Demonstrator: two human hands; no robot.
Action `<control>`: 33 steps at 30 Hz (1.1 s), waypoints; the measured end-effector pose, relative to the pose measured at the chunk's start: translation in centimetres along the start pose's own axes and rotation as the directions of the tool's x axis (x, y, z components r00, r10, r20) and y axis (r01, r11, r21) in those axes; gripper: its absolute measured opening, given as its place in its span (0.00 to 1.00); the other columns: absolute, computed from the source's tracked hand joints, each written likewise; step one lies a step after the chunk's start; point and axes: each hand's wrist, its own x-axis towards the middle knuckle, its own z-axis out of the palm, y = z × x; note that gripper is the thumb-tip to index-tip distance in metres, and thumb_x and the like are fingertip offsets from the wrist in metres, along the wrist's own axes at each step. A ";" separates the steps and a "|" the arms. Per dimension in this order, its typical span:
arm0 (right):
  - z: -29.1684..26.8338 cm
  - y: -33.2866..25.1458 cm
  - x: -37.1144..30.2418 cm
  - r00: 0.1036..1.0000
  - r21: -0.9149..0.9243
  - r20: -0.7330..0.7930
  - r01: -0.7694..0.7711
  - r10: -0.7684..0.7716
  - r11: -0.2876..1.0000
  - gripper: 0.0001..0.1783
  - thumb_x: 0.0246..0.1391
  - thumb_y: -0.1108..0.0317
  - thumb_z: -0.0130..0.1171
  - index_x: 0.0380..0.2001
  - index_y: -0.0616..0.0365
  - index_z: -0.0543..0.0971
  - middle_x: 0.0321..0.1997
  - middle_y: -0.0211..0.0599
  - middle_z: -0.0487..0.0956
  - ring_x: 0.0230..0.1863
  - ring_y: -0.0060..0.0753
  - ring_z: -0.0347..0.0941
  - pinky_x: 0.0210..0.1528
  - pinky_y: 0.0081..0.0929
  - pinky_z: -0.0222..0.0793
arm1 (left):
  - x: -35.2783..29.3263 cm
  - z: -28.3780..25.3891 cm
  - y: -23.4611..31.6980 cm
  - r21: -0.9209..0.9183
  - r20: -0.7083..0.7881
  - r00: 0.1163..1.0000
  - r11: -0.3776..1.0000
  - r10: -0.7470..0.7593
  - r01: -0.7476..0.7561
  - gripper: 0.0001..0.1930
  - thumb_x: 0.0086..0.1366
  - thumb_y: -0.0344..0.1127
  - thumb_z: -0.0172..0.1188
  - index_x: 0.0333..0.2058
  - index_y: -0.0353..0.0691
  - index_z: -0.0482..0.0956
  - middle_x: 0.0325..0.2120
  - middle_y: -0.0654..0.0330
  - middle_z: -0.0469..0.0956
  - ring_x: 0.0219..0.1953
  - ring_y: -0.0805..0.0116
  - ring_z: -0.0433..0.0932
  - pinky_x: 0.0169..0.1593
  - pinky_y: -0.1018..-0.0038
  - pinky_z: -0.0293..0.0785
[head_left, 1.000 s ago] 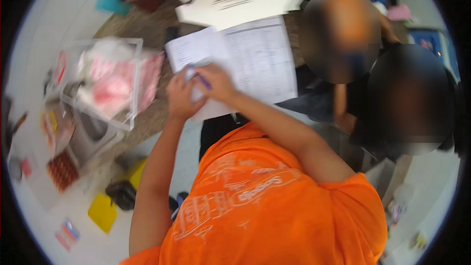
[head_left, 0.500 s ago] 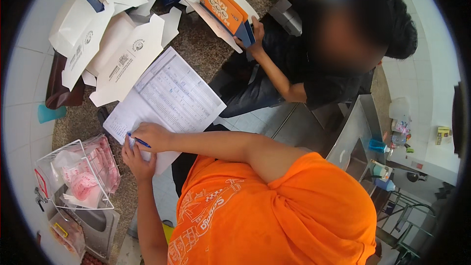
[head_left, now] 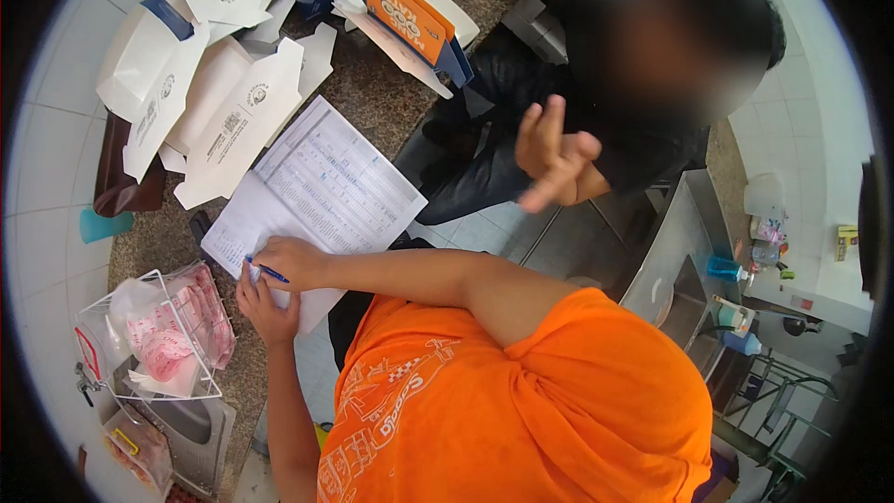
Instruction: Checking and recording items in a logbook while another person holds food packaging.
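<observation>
An open notebook (head_left: 244, 216), with a printed form sheet (head_left: 349, 168) filled with handwriting on its far part, lies at the counter's edge. My right hand (head_left: 289, 262) rests on the near page, its fingers closed around a blue pen (head_left: 270, 271) whose tip end points to the handwriting. Just below it, my left hand (head_left: 268, 305) lies on the page's near edge with fingers stretched out and apart. The two hands are close together, and part of the page is hidden under them.
Unfolded white cartons (head_left: 228, 121) are heaped beyond the notebook, beside an orange and blue box (head_left: 408, 14). At left stands a white wire basket (head_left: 177, 340) of pink-printed packets, near a sink (head_left: 191, 428). A co-worker in black (head_left: 643, 149) sits across, one hand raised.
The co-worker has let go of the orange and blue box with one hand and raised it, open, toward me. My hands and the pen stay nearly in place.
</observation>
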 end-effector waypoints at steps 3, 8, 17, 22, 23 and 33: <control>-0.1 0.1 0.1 1.000 -0.006 0.015 -0.018 0.018 1.000 0.18 0.53 0.62 0.68 0.45 0.58 0.84 0.37 0.44 0.83 0.42 0.52 0.77 0.47 0.46 0.75 | 0.2 -0.2 0.1 -0.011 0.023 1.000 1.000 -0.001 0.001 0.35 0.62 0.52 0.71 0.57 0.31 0.74 0.72 0.40 0.66 0.68 0.32 0.66 0.69 0.38 0.60; -0.9 -1.0 0.4 0.999 0.085 0.024 -0.024 0.022 0.996 0.20 0.55 0.62 0.68 0.48 0.59 0.84 0.41 0.47 0.84 0.44 0.55 0.79 0.48 0.47 0.76 | 0.0 -0.2 -0.2 0.016 0.017 0.999 0.999 -0.030 0.030 0.36 0.59 0.54 0.72 0.57 0.32 0.76 0.72 0.40 0.66 0.66 0.32 0.66 0.68 0.39 0.60; -11.1 -1.5 -0.8 0.929 0.380 -0.198 -0.220 0.312 0.898 0.16 0.58 0.77 0.67 0.50 0.60 0.83 0.39 0.30 0.84 0.39 0.17 0.77 0.41 0.20 0.74 | 0.3 -1.2 0.6 -0.052 0.091 0.982 0.984 -0.165 0.170 0.40 0.52 0.55 0.75 0.64 0.46 0.79 0.74 0.47 0.64 0.69 0.38 0.64 0.71 0.43 0.59; -12.0 -0.4 -1.5 0.816 0.478 -0.195 -0.406 0.544 0.779 0.04 0.59 0.78 0.65 0.35 0.63 0.78 0.35 0.31 0.84 0.35 0.18 0.76 0.40 0.22 0.74 | 0.2 -1.2 1.2 -0.038 0.115 0.977 0.982 -0.179 0.184 0.40 0.52 0.56 0.75 0.63 0.47 0.80 0.74 0.50 0.64 0.69 0.39 0.64 0.71 0.44 0.59; -12.3 -2.4 -0.7 0.820 0.490 -0.176 -0.407 0.544 0.771 0.04 0.59 0.78 0.65 0.35 0.63 0.78 0.35 0.31 0.84 0.35 0.18 0.76 0.40 0.22 0.74 | -0.2 -1.2 1.1 -0.042 0.107 0.976 0.980 -0.190 0.196 0.40 0.52 0.56 0.75 0.63 0.47 0.80 0.74 0.51 0.64 0.69 0.39 0.64 0.71 0.44 0.59; -20.0 -29.7 0.4 0.956 0.304 -0.269 0.196 -0.113 0.932 0.09 0.73 0.63 0.52 0.42 0.51 0.81 0.25 0.27 0.75 0.26 0.24 0.69 0.31 0.30 0.64 | -0.6 -1.0 0.5 -0.038 0.078 0.979 0.981 -0.189 0.192 0.40 0.52 0.58 0.76 0.64 0.51 0.79 0.75 0.53 0.63 0.69 0.41 0.65 0.70 0.45 0.61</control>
